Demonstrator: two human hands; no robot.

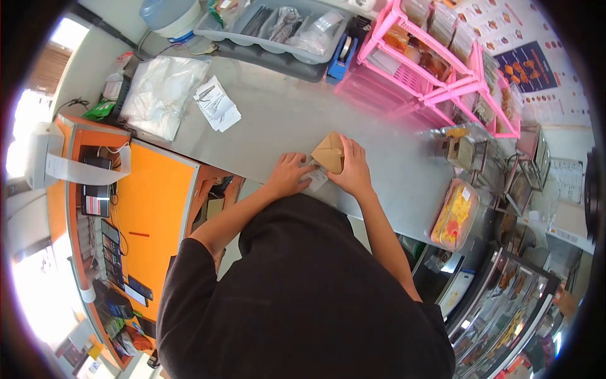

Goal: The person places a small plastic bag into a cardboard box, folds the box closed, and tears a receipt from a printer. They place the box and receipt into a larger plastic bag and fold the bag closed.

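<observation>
A small brown paper bag (329, 151) lies on the grey counter (284, 120) just in front of me. My right hand (351, 169) rests on its right side, fingers curled over the folded top. My left hand (291, 174) presses flat on the counter beside the bag, touching a white paper slip (317, 179) that pokes out under the bag's lower edge. Both my arms reach out from black short sleeves.
A pink wire rack (435, 69) stands at the back right. A grey tray (278, 28) of wrapped items, a blue tape dispenser (342, 57), clear plastic bags (161, 95) and paper receipts (216, 104) lie farther back. A lidded food container (454, 215) sits right. An orange till stand (145, 202) is left.
</observation>
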